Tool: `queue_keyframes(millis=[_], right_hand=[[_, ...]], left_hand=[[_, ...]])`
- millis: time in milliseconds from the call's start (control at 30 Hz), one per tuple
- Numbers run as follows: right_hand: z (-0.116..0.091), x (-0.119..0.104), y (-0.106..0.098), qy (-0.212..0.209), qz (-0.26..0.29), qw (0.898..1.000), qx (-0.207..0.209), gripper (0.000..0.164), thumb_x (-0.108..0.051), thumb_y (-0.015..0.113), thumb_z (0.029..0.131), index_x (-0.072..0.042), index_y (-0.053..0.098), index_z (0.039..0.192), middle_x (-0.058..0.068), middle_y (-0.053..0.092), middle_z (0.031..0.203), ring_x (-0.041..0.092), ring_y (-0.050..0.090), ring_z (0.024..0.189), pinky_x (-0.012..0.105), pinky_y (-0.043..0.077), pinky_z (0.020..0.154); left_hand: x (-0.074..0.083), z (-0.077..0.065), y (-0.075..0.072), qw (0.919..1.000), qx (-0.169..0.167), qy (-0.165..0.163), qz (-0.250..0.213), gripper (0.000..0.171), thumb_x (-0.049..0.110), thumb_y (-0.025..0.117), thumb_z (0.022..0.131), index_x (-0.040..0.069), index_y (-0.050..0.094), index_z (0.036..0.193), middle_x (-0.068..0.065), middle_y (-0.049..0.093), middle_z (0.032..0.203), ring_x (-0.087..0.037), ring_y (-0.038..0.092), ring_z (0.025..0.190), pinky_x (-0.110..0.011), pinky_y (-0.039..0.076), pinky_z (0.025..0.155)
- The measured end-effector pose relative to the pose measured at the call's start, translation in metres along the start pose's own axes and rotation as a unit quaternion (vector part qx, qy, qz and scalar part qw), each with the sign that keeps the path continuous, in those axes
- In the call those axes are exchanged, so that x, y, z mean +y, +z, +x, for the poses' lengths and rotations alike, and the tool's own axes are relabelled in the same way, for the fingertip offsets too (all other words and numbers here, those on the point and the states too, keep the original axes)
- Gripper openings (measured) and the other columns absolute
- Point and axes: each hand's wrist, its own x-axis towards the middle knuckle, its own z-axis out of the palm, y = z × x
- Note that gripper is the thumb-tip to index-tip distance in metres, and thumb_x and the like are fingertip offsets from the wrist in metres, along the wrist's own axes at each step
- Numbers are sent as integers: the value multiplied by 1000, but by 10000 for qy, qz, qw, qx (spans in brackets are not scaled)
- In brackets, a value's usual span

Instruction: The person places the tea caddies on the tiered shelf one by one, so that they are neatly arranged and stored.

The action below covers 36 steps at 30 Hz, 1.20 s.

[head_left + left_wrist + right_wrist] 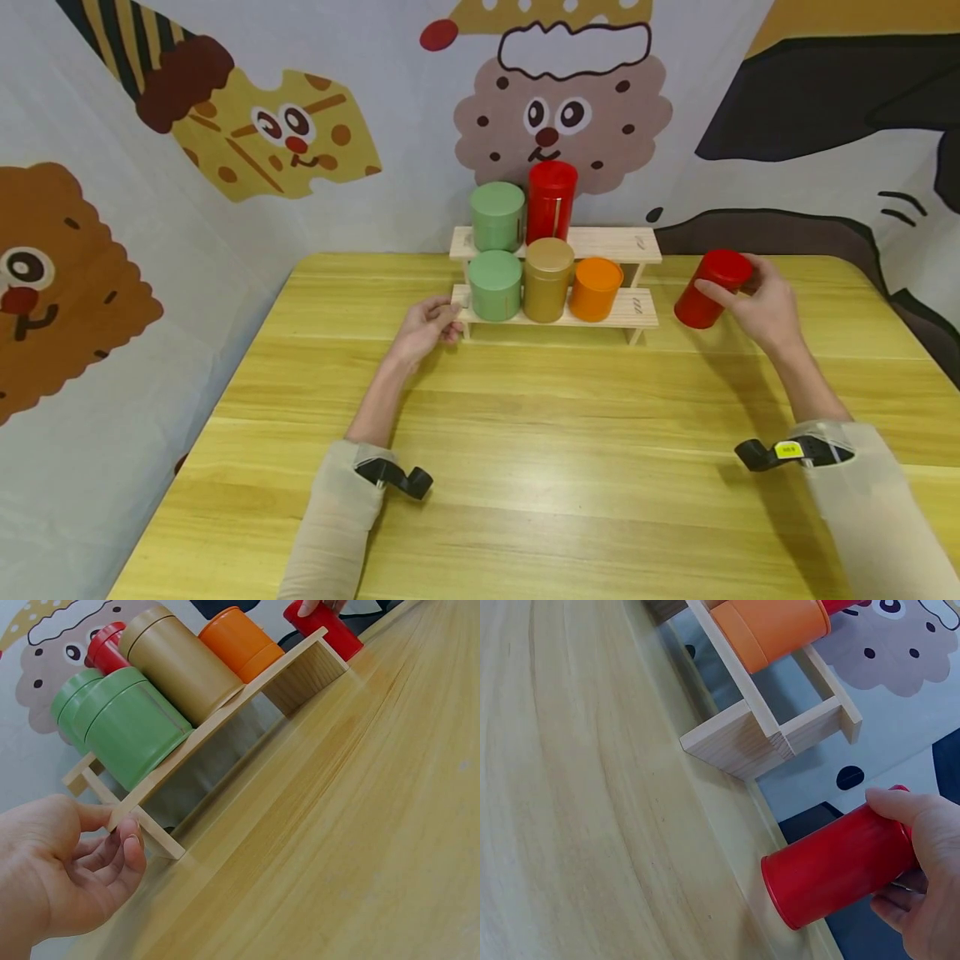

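Note:
My right hand grips a tall red canister near its lid, right of the rack, and the canister leans in the head view. At the rack's left end, my left hand pinches the lower shelf's corner between thumb and fingers. The two-tier wooden rack carries lidded canisters. On its lower shelf stand a green canister, a gold canister and an orange canister. Another green canister and a second red canister stand on the upper tier, left of its bare right part.
The rack stands near the back edge of a wooden table. Behind it hangs a cloth printed with cartoon biscuits. Black wrist mounts sit on both sleeves.

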Motion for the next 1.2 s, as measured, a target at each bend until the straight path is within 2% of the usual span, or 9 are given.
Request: queue_keyframes(millis=[133,300,367,533,700,933,1200], right_hand=[[-1,-2,-1,92,50,9999,38,87,-47,69,94,2,29,154,27,46,144,44,46,127,48,46,97],[-1,-5,-3,78,46,9997,240,85,-48,69,94,0,32,154,25,49,141,41,47,121,26,43,84],[0,-7,-4,45,53,9995,322,85,-47,69,93,0,33,153,24,49,140,39,47,119,21,41,81],[2,-15,-8,14,119,9988,476,83,-47,70,93,-3,33,154,22,49,142,35,48,119,24,45,88],[4,-28,-12,-69,264,9970,718,78,-44,72,93,-8,38,154,18,50,144,25,48,118,26,46,99],[6,-48,-19,-273,447,9933,1026,70,-41,74,92,-17,46,150,11,54,142,12,51,111,21,47,95],[6,-74,-21,-403,713,9900,1147,65,-39,76,91,-25,50,148,3,56,143,12,51,112,21,45,97]], left_hand=[[1,-1,1,10000,18,-19,-2,48,18,56,106,-6,43,146,-17,66,96,-16,63,73,-22,58,66],[1,-1,1,10000,19,-17,5,48,18,56,106,-6,43,146,-17,66,96,-16,64,73,-22,58,66],[1,-1,1,10000,25,-15,-22,47,17,56,106,-6,44,145,-17,66,96,-16,63,73,-22,58,66],[1,-1,1,10000,36,-8,-32,47,17,56,106,-6,44,145,-17,65,96,-16,63,73,-22,58,66],[1,-1,1,10000,31,-24,-9,48,17,56,106,-5,43,146,-17,65,97,-16,63,74,-23,58,66],[1,-1,0,10000,-18,-7,56,48,19,56,106,-5,44,146,-17,66,98,-16,63,75,-22,58,67],[1,-1,0,10000,-17,-39,49,48,19,56,106,-5,44,146,-18,65,98,-16,63,75,-22,57,67]])
